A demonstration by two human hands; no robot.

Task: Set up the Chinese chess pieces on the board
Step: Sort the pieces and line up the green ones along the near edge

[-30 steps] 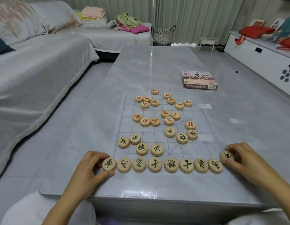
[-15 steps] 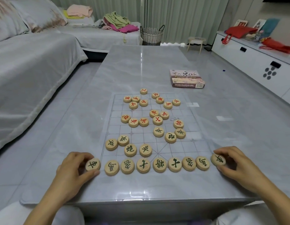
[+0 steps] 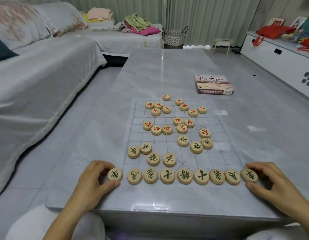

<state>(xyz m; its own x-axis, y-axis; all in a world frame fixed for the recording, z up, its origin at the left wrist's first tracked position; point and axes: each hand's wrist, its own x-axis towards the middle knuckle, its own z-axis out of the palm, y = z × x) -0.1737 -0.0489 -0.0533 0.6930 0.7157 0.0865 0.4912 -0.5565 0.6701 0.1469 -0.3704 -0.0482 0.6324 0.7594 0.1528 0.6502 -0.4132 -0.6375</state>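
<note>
Chess pieces (image 3: 167, 175): round wooden discs | left hand (image 3: 93, 181), right hand (image 3: 269, 179): each pinching an end disc

Person's body, as seen from the head camera: two forearms and two hands are in view, entering from the lower edge. Left hand (image 3: 94, 181) is bare: no glove, ring, watch or band visible. Right hand (image 3: 269, 179) is likewise bare, with no jewellery or covering seen. Both forearms are uncovered as far as the frame shows; no sleeve or cuff reaches into view. Fingernails appear short and unpainted. White garment (image 3: 46, 224) covers the lap at lower left; a further white patch shows at lower right.
</note>
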